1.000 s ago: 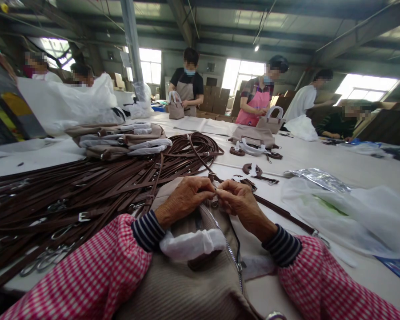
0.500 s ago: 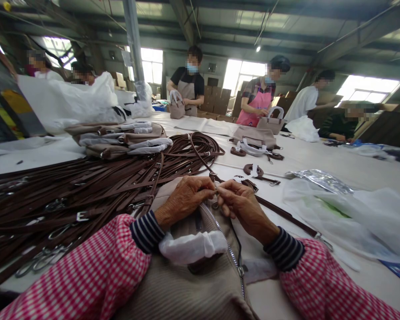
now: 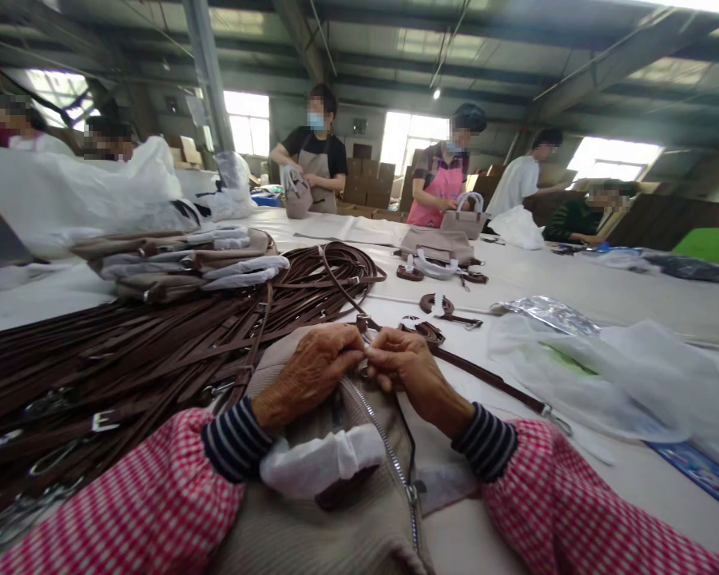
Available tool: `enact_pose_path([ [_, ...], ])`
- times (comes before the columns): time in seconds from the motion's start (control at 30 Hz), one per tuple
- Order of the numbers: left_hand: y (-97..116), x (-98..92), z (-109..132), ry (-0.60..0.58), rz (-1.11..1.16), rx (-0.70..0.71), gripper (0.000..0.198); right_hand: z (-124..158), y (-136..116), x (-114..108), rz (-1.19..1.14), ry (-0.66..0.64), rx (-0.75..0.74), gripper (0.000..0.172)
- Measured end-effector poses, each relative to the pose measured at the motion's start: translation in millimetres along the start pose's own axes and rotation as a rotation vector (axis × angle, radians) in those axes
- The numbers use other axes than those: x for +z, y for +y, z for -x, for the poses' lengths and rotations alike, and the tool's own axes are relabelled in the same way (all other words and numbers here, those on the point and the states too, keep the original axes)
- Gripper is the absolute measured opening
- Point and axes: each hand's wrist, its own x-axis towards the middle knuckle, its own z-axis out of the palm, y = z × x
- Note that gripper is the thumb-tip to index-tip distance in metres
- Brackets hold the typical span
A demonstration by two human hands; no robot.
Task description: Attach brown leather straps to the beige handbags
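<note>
A taupe handbag (image 3: pixel 311 527) lies in front of me, its metal zipper (image 3: pixel 389 439) running along the right side. White wrapping covers its handle (image 3: pixel 323 463). At the bag's far end my left hand (image 3: pixel 315 367) and my right hand (image 3: pixel 416 371) meet, both with fingers pinched together. Whatever small piece sits between the fingertips is too small and hidden to name. A metal ring by the zipper's end shows just under my right fingers. Just beyond the fingertips lies a brown strap (image 3: pixel 485 369) with a metal clasp at its right end.
Many brown straps (image 3: pixel 173 343) with buckles cover the table's left. Behind them is a stack of taupe bags (image 3: pixel 185 259) with wrapped handles. Coiled straps (image 3: pixel 437 305) and another bag (image 3: pixel 437 246) lie ahead. Clear plastic (image 3: pixel 599 371) is at right. Several people work across the table.
The view has swung slightly to the right, so most things sit further left. My hands stay pinched together at the same end of the bag.
</note>
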Motion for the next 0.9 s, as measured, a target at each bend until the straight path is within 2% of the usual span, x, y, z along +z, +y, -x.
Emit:
enact_pose_path([
  [0.17,-2,-4.1,1,-0.085,-0.039,0.012,0.022,-5,7,-6,0.005,-0.125,0.055,0.029],
  [0.27,-7,-4.1,-1,-0.103,-0.039,0.022,0.018,-5,6,-13,0.069,-0.212,-0.009,0.029],
  [0.33,-8,-6.6,-1,-0.028,-0.035,0.054,0.017,-3,-2,-23,0.286,-0.204,-0.186,0.026],
  [0.4,-5,-14.0,2,0.036,-0.069,0.160,0.021,1,-15,-42,0.648,-0.078,-0.391,0.020],
  [0.43,-2,-19.4,4,0.030,-0.111,0.231,0.025,2,-22,-55,0.838,0.012,-0.457,0.018],
  [0.5,9,-31.1,12,-0.091,-0.250,0.340,0.041,2,-33,-84,1.145,0.144,-0.466,0.016],
  [0.53,16,-36.0,16,-0.174,-0.330,0.362,0.049,0,-35,-99,1.243,0.157,-0.417,0.017],
  [0.6,26,-41.2,24,-0.323,-0.465,0.358,0.055,-7,-35,-123,1.328,0.117,-0.293,0.026],
  [0.67,31,-39.6,29,-0.397,-0.538,0.340,0.047,-16,-28,-139,1.303,0.065,-0.218,0.034],
  [0.73,28,-33.9,31,-0.359,-0.544,0.322,0.031,-22,-19,-145,1.237,0.054,-0.216,0.027],
  [0.8,21,-28.6,31,-0.249,-0.507,0.318,0.021,-24,-13,-145,1.177,0.055,-0.255,0.016],
  [0.9,9,-27.1,31,-0.108,-0.429,0.347,0.024,-19,-20,-141,1.104,0.085,-0.335,0.012],
])
